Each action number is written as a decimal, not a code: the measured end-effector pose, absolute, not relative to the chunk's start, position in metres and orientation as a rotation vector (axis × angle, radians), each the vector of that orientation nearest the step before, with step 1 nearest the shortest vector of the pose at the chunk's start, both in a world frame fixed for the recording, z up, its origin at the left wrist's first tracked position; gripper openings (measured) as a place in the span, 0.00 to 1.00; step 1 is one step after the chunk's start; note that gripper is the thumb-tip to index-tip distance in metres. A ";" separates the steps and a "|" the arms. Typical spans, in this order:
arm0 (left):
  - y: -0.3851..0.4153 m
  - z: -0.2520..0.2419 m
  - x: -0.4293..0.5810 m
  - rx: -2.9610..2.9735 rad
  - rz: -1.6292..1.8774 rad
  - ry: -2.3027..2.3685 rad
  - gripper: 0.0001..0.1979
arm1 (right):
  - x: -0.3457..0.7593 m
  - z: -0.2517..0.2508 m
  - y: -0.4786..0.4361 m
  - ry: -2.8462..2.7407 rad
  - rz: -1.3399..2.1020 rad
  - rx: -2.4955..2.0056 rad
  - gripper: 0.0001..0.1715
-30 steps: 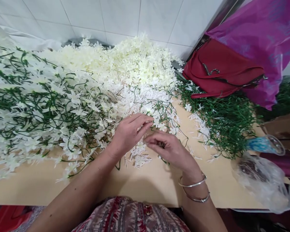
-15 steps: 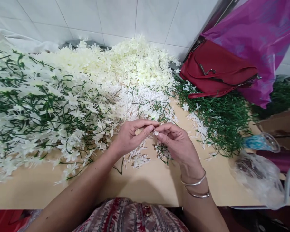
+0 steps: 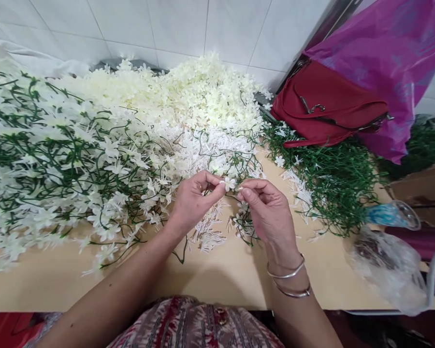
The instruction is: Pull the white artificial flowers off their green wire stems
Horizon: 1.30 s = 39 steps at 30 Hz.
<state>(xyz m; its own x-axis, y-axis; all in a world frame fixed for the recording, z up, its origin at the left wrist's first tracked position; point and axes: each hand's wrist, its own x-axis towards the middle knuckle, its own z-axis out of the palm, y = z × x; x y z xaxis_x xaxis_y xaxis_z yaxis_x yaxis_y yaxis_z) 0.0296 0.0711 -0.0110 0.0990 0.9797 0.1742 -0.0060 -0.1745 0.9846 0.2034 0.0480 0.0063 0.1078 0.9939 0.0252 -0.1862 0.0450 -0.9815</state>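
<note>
My left hand pinches a small white flower between thumb and forefinger, its petals facing up. Just right of it, my right hand is closed in a pinch, with a tiny pale piece at the fingertips, too small to name. A small gap parts the two sets of fingertips. Below them on the table lie loose white stamens and a small green stem cluster with white bits. Behind my hands, white stamens and green stems are heaped.
White flowers on green stems cover the left side. Cream petals are piled by the tiled wall. To the right are green stems, a red bag, a purple plastic sheet, a blue-patterned cup and a clear plastic bag.
My hands have moved slightly apart at the fingertips. The white flower, mostly hidden between the fingers before, now shows open at my left fingertips.
</note>
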 end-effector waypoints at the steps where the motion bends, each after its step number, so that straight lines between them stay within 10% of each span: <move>1: 0.071 -0.012 0.030 1.371 1.265 1.053 0.07 | 0.201 0.005 0.046 -1.036 1.142 -1.098 0.09; 29: 0.064 -0.008 0.044 1.153 1.261 0.784 0.04 | 0.182 -0.001 0.032 -1.481 0.070 -1.223 0.12; 39: 0.065 -0.007 0.042 1.217 1.246 0.754 0.04 | 0.193 -0.002 0.042 -1.241 0.701 -1.271 0.19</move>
